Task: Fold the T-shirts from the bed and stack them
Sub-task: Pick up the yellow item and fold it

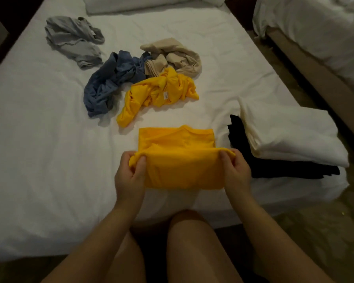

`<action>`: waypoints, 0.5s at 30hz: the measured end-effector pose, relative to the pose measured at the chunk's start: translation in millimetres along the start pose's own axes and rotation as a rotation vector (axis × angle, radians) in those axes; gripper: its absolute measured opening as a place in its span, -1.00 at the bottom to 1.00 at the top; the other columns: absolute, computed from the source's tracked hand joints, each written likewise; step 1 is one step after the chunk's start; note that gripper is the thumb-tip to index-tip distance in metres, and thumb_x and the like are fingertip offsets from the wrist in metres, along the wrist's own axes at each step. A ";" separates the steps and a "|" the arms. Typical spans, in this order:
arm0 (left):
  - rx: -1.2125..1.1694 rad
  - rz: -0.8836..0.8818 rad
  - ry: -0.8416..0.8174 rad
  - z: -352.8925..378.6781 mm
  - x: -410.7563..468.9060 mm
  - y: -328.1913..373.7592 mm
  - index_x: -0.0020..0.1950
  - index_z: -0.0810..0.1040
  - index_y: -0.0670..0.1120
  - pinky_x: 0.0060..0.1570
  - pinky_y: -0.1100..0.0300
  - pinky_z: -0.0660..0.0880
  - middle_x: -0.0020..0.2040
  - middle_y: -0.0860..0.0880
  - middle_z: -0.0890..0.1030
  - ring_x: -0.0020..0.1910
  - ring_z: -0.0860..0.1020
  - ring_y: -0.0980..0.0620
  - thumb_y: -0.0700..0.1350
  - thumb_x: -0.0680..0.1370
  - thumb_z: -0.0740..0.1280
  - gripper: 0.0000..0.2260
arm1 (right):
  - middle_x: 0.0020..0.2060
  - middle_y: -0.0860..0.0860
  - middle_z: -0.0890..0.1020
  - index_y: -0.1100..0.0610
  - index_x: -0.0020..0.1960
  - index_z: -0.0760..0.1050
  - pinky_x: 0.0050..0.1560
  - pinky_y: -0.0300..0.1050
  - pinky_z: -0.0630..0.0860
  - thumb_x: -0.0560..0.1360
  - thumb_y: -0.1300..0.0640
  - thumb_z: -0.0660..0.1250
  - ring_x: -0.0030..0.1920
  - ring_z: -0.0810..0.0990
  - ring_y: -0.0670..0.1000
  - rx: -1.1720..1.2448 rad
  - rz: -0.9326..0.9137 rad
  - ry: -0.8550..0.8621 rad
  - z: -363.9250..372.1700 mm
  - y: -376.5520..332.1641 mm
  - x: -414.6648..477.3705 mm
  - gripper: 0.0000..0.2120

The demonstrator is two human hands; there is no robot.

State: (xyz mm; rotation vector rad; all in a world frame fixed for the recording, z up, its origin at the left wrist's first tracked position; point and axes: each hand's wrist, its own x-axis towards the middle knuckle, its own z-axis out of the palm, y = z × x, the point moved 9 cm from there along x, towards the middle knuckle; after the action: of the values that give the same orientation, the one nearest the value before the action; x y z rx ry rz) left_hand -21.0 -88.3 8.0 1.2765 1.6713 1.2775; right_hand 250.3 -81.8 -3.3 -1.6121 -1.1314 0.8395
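**Both hands pinch the yellow shirt mid-fold**

The left hand (131,176) and the right hand (234,172) each pinch a corner of the near hem of the yellow T-shirt (178,156), thumbs on top, lifting that edge over the part lying flat on the bed (39,129). This looks like the last crosswise fold; the next move probably calls for carrying the hem forward to the collar edge, laying it square, then moving the packet right onto the stack.

Left to right beyond it lie four crumpled shirts: grey (74,40), blue (108,82), a second yellow (157,94) and beige (172,57). At the right, folded white shirts (290,135) sit on dark ones (274,166). Nothing blocks the way to that stack.
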 end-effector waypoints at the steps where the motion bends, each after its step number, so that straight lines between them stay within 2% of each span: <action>1: 0.034 0.015 0.034 6.7 14.2 0.9 -0.12 0.38 0.03 -0.39 0.40 0.35 -0.29 0.07 0.45 -0.34 0.45 0.26 0.07 0.51 0.14 -0.86 | -0.35 -0.04 0.46 0.06 -0.22 0.42 -0.36 -0.34 0.30 0.58 0.14 0.22 -0.35 0.44 -0.27 -0.025 0.008 0.067 4.3 1.7 15.8 -0.80; 4: 0.149 0.038 0.088 26.3 59.0 -1.5 0.04 0.43 -0.08 -0.35 0.22 0.29 -0.25 0.08 0.45 -0.27 0.42 0.11 0.00 0.61 0.16 -0.83 | -0.35 -0.03 0.45 0.13 -0.16 0.42 -0.33 -0.16 0.22 0.59 0.11 0.20 -0.31 0.42 -0.09 -0.116 0.003 0.154 22.1 8.5 58.5 -0.83; 6: 0.202 0.032 0.078 38.7 85.7 -8.5 0.09 0.45 -0.14 -0.31 0.22 0.21 -0.18 0.02 0.47 -0.21 0.40 0.06 -0.04 0.63 0.14 -0.80 | -0.35 -0.04 0.45 0.10 -0.14 0.42 -0.32 -0.11 0.22 0.60 0.05 0.18 -0.31 0.41 -0.03 -0.199 0.013 0.146 33.2 16.3 80.5 -0.82; 12: 0.349 -0.017 0.044 58.3 123.2 -42.6 -0.02 0.43 -0.15 -0.22 0.14 0.27 -0.15 -0.11 0.50 -0.16 0.44 -0.05 -0.01 0.63 0.12 -0.77 | -0.23 0.07 0.51 0.11 -0.03 0.48 -0.27 -0.11 0.25 0.60 -0.04 0.13 -0.19 0.49 0.11 -0.481 0.044 0.110 48.0 44.7 116.3 -0.74; 15: 0.393 -0.102 0.020 60.9 126.9 -50.1 0.14 0.44 -0.16 -0.14 0.14 0.28 0.02 -0.17 0.55 0.02 0.49 -0.17 0.03 0.62 0.12 -0.71 | -0.14 0.14 0.56 0.13 0.02 0.47 -0.25 -0.11 0.27 0.60 -0.04 0.13 -0.12 0.53 0.17 -0.501 0.073 0.091 51.6 47.9 118.0 -0.74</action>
State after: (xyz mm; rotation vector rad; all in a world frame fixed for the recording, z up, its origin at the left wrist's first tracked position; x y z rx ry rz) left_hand -18.7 48.9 -51.5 1.3803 2.0432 0.9317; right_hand 256.8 40.5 -65.7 -2.0877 -1.2908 0.5428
